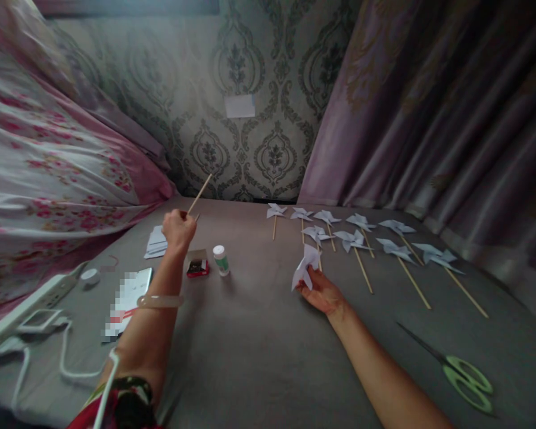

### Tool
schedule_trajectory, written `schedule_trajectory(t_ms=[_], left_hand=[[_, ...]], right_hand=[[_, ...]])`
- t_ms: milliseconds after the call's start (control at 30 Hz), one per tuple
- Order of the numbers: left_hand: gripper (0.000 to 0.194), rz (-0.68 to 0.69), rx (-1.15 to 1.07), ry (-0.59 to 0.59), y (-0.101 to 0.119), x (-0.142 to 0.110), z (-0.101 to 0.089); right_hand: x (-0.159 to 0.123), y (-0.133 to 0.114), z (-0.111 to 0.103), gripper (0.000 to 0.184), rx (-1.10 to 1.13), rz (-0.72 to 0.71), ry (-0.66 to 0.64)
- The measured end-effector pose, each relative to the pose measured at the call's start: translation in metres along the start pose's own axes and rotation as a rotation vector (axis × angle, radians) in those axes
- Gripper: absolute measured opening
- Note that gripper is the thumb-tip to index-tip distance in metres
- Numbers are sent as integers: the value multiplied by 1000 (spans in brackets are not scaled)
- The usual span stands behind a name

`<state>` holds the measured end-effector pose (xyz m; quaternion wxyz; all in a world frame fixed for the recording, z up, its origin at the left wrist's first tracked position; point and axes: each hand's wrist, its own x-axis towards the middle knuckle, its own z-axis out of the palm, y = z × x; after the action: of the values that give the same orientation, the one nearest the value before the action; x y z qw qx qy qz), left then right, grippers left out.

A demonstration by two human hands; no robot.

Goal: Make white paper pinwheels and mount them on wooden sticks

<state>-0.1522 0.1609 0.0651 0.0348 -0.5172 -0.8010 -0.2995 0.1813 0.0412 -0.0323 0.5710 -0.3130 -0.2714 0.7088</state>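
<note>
The left hand point(178, 230) has its grip closed on a stick point(201, 192) near the surface's point(250, 339) far-left corner; the right hand point(324, 293) pinches a paper pinwheel point(311, 256) mid-surface; pairing them seems underway, needing careful alignment.

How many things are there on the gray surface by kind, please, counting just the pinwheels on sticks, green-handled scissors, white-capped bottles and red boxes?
Pinwheels on sticks: 9
Green-handled scissors: 1
White-capped bottle: 1
Red box: 1
Total: 12
The paper pinwheel in the right hand is left out.
</note>
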Motion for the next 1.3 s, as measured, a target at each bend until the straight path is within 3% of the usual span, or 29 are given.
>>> schedule_trajectory(t_ms=[67, 133, 267, 433, 533, 700, 833, 1100, 1300], left_hand=[[22, 44, -264, 117, 12, -23, -8], [16, 107, -557, 107, 25, -52, -12], [12, 150, -983, -114, 48, -117, -15], [24, 84, -1206, -525, 63, -187, -11], [31, 23, -1257, -668, 64, -213, -7], [33, -27, -1316, -816, 60, -229, -4], [35, -60, -1314, -893, 57, -234, -8], [38, -84, -1304, -949, 57, -239, -18], [38, -77, -1316, -955, 57, -239, -16]], right_hand=[[-3, -6, 1, 36, 53, -22, -56], [-5, -11, 1, 40, 106, -79, -64], [-8, -16, -2, 38, 137, -138, -74], [-9, -23, -1, 36, 279, -187, -254], [-9, -29, 3, 34, 345, -159, -374], [-2, -37, 9, 35, 299, -165, -496], [7, -46, 19, 34, 254, -220, -455], [11, -63, 53, 28, 269, -334, -451], [9, -58, 57, 29, 287, -340, -388]])
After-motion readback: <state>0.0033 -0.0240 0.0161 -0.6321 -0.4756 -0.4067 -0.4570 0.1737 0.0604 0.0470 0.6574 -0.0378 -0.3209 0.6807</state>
